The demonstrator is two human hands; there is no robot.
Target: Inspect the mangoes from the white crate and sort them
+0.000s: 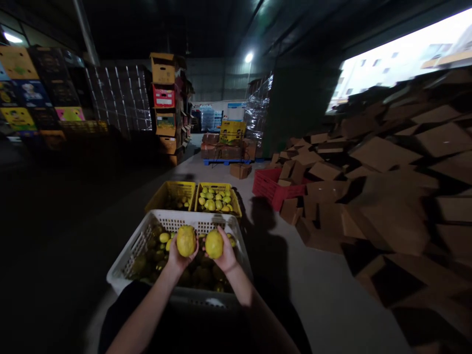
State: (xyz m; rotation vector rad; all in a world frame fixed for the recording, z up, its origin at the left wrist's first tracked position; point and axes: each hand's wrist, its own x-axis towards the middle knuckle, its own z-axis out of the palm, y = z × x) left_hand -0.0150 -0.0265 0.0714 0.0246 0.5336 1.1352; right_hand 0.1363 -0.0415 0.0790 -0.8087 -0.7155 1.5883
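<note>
My left hand is closed round a bumpy yellow lemon. In my right hand is a smoother yellow lemon, gripped with the thumb along its right side. Both lemons are held up side by side over a white plastic crate, with a gap between them. More lemons lie in this crate, many in deep shadow. Just beyond it stand two yellow crates. The right yellow crate is well filled with yellow-green lemons, while the left yellow crate shows a few at its right.
A large heap of brown cardboard boxes rises along the right. At its near edge sits a red crate. Stacked fruit cartons and wrapped pallets stand farther back. A blue pallet carries boxes. The left side is dark.
</note>
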